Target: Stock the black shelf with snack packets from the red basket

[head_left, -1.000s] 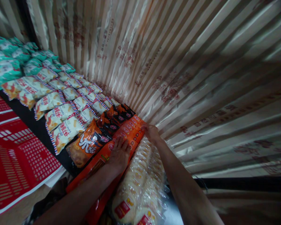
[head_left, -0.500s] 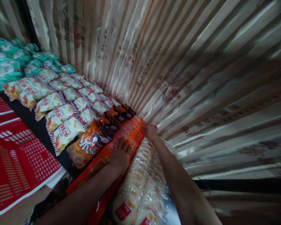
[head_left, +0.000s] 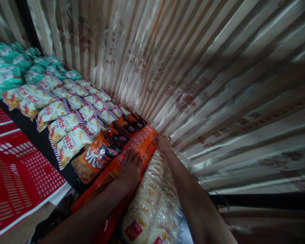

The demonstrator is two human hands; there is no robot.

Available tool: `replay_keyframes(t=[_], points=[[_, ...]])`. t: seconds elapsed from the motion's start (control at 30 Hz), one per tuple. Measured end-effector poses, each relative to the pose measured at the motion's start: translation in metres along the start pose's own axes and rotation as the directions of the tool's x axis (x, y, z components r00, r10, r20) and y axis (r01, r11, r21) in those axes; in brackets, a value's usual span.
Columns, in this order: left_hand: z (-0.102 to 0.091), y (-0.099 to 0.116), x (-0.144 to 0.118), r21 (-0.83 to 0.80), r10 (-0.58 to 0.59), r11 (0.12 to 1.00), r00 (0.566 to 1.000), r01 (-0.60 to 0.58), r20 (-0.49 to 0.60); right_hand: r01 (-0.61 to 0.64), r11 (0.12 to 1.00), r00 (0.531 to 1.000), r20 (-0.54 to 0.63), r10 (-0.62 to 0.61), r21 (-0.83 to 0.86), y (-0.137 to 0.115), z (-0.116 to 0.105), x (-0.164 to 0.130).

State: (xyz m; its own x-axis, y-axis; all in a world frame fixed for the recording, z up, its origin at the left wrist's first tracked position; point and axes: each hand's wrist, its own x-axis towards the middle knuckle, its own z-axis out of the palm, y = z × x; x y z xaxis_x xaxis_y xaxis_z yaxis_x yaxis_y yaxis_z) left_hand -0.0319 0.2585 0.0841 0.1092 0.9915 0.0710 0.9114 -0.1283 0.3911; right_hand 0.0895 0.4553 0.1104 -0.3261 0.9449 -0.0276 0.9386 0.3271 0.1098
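A long orange snack package lies on a dark shelf, running back toward a striped fabric wall. My left hand rests flat on the middle of this package with fingers spread. My right hand grips the package's far right corner near the wall. Right of it, under my right forearm, lie clear bags of pale rice crackers. Left of it sit orange-and-black snack bags.
Rows of white, red-striped snack bags fill the shelf to the left, with teal bags beyond. A red perforated basket lies at the lower left. The striped satin curtain closes off the back and right.
Both hands stay on the orange package; the view has shifted slightly, and the hands have hardly moved.
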Motion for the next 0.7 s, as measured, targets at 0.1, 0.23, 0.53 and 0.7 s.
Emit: replay_keyframes(t=[0.1,0.23,0.53,0.7], points=[[-0.0025,0.0007,-0.0008,-0.001,-0.001,1.000,1.000,0.001,0.013,-0.012,0.999,1.000,-0.001,0.011,-0.037,-0.0018,-0.0003,-0.0017],[-0.0049,0.0011,-0.0015,-0.011,-0.012,1.000,1.000,0.012,0.018,-0.023,0.997,1.000,-0.005,0.022,-0.074,-0.0022,0.0018,-0.0021],[-0.0083,0.0018,-0.0016,-0.002,-0.010,1.000,0.998,0.010,0.056,-0.030,0.995,1.000,-0.007,0.029,-0.100,-0.0011,0.0069,-0.0008],[-0.0094,0.0024,-0.0021,0.004,-0.006,1.000,0.999,0.006,0.046,-0.035,0.996,0.999,-0.003,0.035,-0.085,-0.0026,0.0048,-0.0026]])
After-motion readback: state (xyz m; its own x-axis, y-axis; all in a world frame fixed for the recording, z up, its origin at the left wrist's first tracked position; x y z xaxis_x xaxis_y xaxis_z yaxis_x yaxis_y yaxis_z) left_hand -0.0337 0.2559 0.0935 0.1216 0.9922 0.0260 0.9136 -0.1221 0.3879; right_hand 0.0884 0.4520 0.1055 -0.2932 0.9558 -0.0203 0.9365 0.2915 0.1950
